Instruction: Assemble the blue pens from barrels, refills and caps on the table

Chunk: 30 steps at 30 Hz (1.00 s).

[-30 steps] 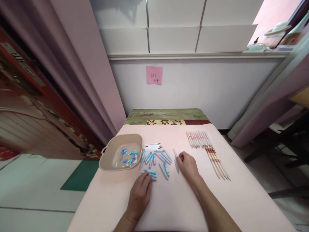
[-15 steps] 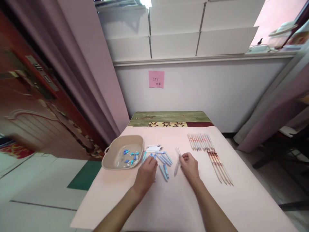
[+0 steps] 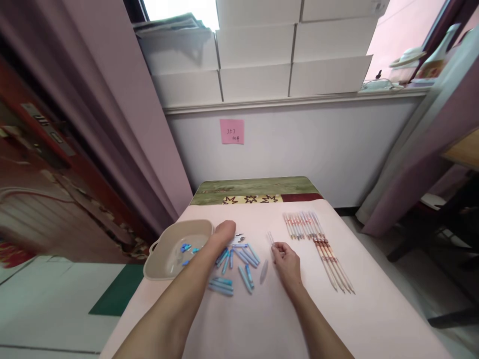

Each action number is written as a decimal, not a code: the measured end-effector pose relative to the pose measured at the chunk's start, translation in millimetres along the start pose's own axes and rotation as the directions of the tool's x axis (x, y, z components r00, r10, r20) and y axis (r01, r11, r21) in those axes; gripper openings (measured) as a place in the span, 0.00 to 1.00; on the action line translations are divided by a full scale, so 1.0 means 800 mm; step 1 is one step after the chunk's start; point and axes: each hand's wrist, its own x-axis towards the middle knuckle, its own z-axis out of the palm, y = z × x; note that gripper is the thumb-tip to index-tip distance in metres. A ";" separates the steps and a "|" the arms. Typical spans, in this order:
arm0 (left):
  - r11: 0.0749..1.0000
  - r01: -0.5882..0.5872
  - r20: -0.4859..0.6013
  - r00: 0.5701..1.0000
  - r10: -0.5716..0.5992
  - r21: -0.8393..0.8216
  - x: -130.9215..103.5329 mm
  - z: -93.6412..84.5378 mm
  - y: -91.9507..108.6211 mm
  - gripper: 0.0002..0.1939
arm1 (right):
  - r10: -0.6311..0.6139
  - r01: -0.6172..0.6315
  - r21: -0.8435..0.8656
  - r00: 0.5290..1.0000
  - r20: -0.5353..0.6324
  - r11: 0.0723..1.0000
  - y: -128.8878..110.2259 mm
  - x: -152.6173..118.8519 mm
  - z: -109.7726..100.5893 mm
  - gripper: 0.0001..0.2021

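Note:
My right hand point(image 3: 286, 262) is closed in a pinch on a slim, clear pen tube point(image 3: 271, 239) that points away from me. Just left of that hand a pale grey pen barrel point(image 3: 264, 271) lies on the table. My left hand point(image 3: 225, 232) is at the far end of the pen refills point(image 3: 239, 239), beside the basin's rim; its fingers are turned away and hidden. Below it lie several loose blue pen barrels point(image 3: 245, 257), with a small group of blue barrels point(image 3: 221, 285) nearer to me.
A beige basin point(image 3: 159, 262) with small blue parts point(image 3: 185, 247) stands at the left, partly behind my left forearm. To the right lie a row of clear pens point(image 3: 304, 225) and several beige pens point(image 3: 335, 269). A pink note point(image 3: 232, 131) is on the wall.
My left hand has moved away from me, from the blue barrels to the refills. The grey barrel now lies apart from my right hand, which still pinches the clear tube. The view has shifted.

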 end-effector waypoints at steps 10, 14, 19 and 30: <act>0.998 -0.050 0.096 0.994 0.045 0.044 0.007 0.005 -0.007 0.18 | -0.037 0.037 -0.005 0.999 0.016 0.999 0.004 0.004 0.006 0.16; 0.996 -0.085 0.046 0.995 0.086 -0.031 -0.002 0.001 -0.006 0.18 | -0.048 0.048 -0.011 0.999 0.020 0.999 -0.001 0.002 0.004 0.17; 0.965 -0.135 -0.155 0.983 0.101 -0.226 -0.024 -0.022 0.006 0.06 | -0.075 0.075 -0.013 0.997 0.003 0.997 -0.003 0.000 0.004 0.16; -0.298 -0.216 -0.192 0.975 -0.110 -0.930 -0.152 -0.010 0.052 0.16 | -0.166 0.117 0.256 0.970 0.180 0.960 -0.069 -0.066 -0.004 0.15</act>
